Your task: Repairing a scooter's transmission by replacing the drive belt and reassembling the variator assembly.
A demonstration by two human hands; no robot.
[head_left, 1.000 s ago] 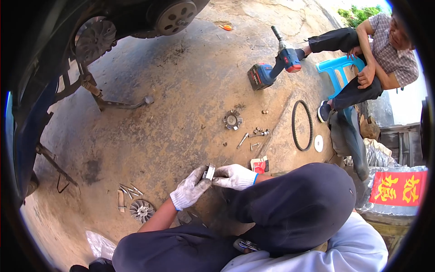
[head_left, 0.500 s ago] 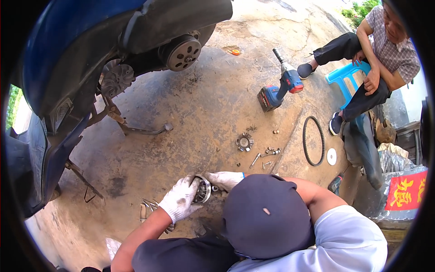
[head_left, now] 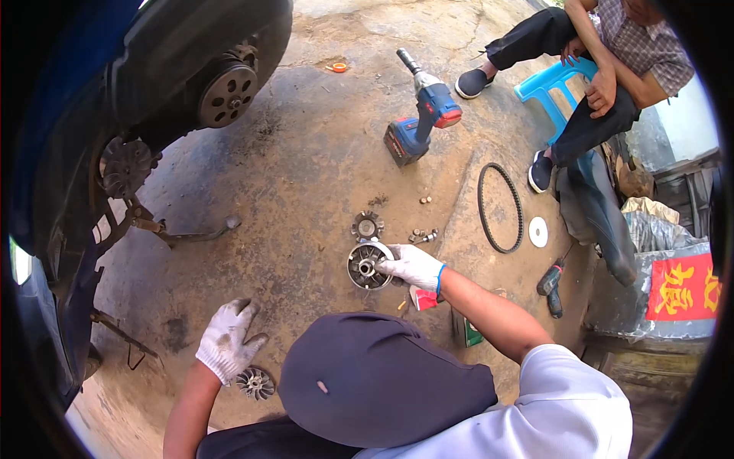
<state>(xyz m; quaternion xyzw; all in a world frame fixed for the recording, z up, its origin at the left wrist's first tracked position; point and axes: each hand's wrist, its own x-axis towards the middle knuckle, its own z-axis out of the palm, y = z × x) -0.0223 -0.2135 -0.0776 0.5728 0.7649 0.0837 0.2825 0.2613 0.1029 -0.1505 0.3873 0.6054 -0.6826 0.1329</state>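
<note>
My right hand (head_left: 413, 266), in a white knit glove, holds a round metal variator housing (head_left: 358, 281) by its right side, fingers reaching toward the hub. The housing's open, ribbed face points up. Its far rim is right beside a lobed metal plate (head_left: 368, 224) on the ground. My left hand (head_left: 232, 336), also in a soiled white glove, is empty with its fingers apart. Close below it lies a finned pulley disc (head_left: 256, 384), partly behind dark cloth.
A scooter (head_left: 191, 69) with an exposed drive pulley stands left. An impact wrench (head_left: 422, 115), a drive belt (head_left: 501, 208), a white disc (head_left: 538, 232) and small metal parts (head_left: 423, 236) lie ahead and right. A seated person (head_left: 604, 76) is at far right; dark cloth (head_left: 375, 382) blocks the lower middle.
The variator housing has moved forward, from between both hands to beside the lobed plate, in my right hand. My left hand has let go and moved left. The view has shifted.
</note>
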